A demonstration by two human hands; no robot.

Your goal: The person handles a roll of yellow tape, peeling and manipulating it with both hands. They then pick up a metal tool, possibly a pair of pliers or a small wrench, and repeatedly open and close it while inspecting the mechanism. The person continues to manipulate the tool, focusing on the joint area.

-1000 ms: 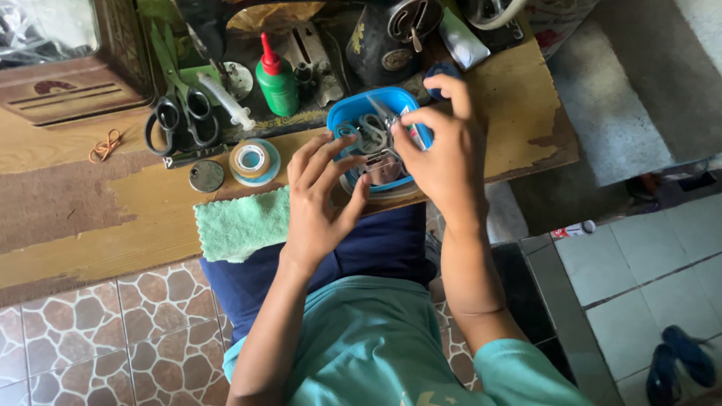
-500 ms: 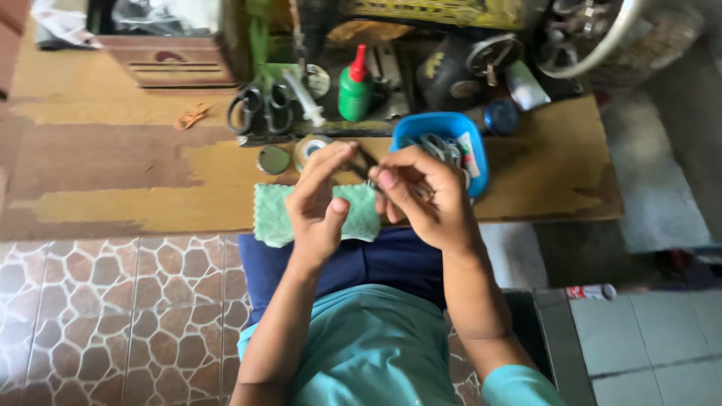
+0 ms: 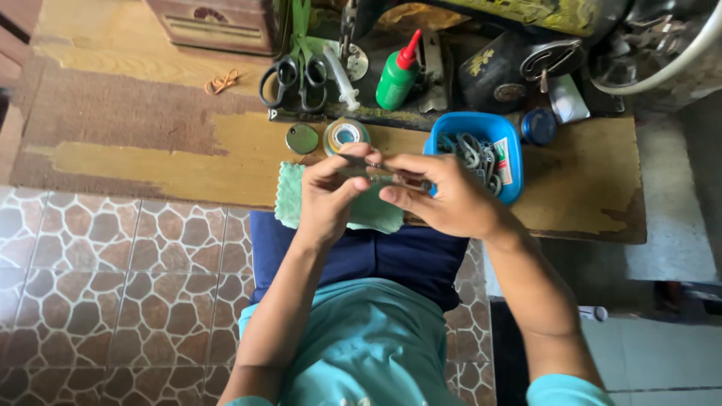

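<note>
Both hands pinch one small metal tool (image 3: 383,174), thin and hard to make out. The left hand (image 3: 327,199) grips its left end between thumb and fingers (image 3: 353,156); the right hand (image 3: 451,199) holds its right end with fingertips pressed together. The tool's long axis runs left to right, roughly level, above the near edge of the worktop (image 3: 150,150). Each hand is equally close to it. Under the hands lies a green cloth (image 3: 289,197). Just right sits a blue tub (image 3: 505,143) of metal parts. Farther off are a tape roll (image 3: 344,136), scissors (image 3: 297,79), a green bottle (image 3: 397,75) and a sewing machine (image 3: 511,45).
</note>
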